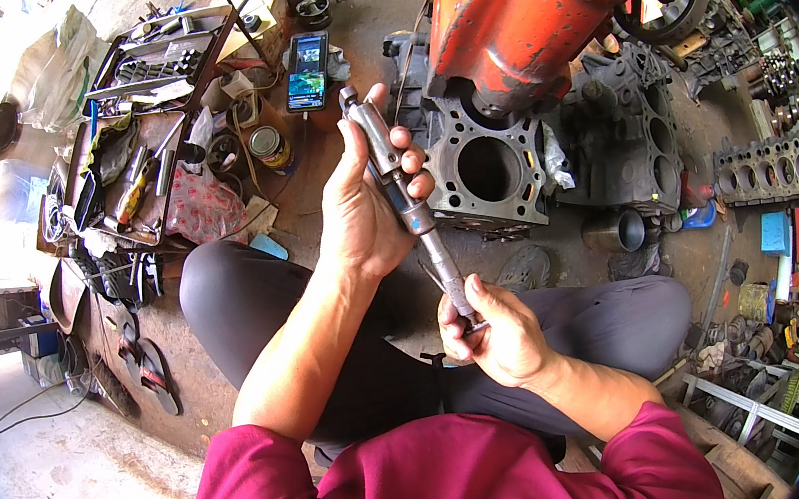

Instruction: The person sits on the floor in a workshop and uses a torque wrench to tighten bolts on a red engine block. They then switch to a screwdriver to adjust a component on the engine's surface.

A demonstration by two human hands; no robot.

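A long, grey steel rod-like tool [433,243], with stepped collars, a dark blue part and a knurled lower end, slants across the middle of the view. Its exact kind cannot be made out. My left hand [360,204] is closed around its upper half, thumb along one side and fingertips curling over the other. At the lower end, my right hand [501,332] pinches the knurled part between thumb and fingers. Just beyond the tool stands an engine block [451,177] with a round cylinder bore facing up.
An orange machine [530,10] overhangs the block. Another engine block [622,134] and a metal cylinder sleeve [613,230] lie to the right. At left are a tool tray [153,105], a lit phone [307,72] and a small can [270,146]. Sandals [152,373] lie on the floor.
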